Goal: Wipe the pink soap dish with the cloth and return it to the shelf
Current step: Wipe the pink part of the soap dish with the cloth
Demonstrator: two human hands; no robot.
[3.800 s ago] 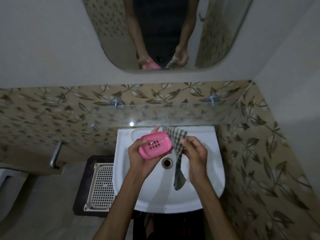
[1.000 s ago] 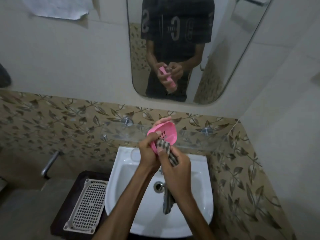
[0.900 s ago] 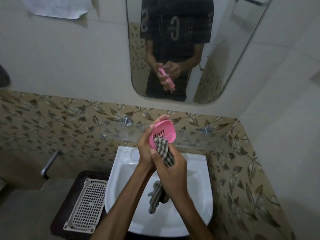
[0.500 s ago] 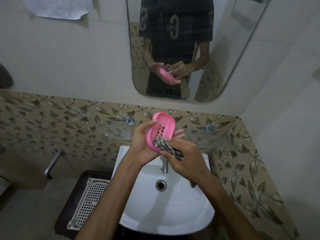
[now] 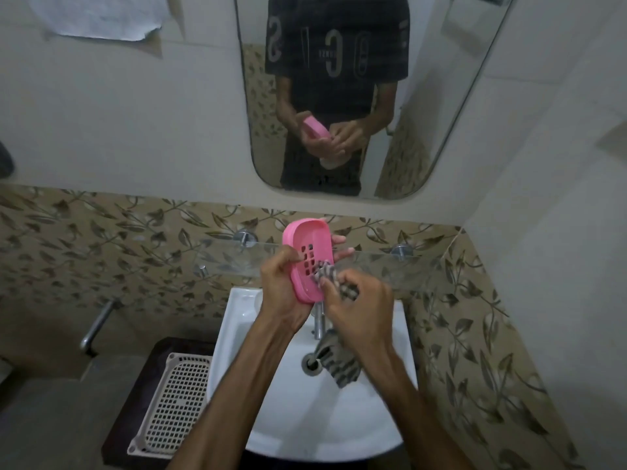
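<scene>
Over the white basin [image 5: 237,334], right hand [image 5: 359,310] pinching the checked cloth [image 5: 325,274] and pressing it into the hollow of the pink soap dish [image 5: 307,261] — loose end hanging toward the drain. Left hand [image 5: 283,286] gripping the dish by its edges, tilting it toward the cloth, probably to open the inside. Beyond, waiting just behind the dish, the glass shelf [image 5: 390,266]; farther, leaf-patterned tiles and mirror [image 5: 441,96].

text: your shirt [image 5: 336,52] in the mirror [image 5: 441,96] shows large mirrored letters, roughly "S", "G", "C" | small line unreadable | wall paper [image 5: 101,15] illegible
</scene>
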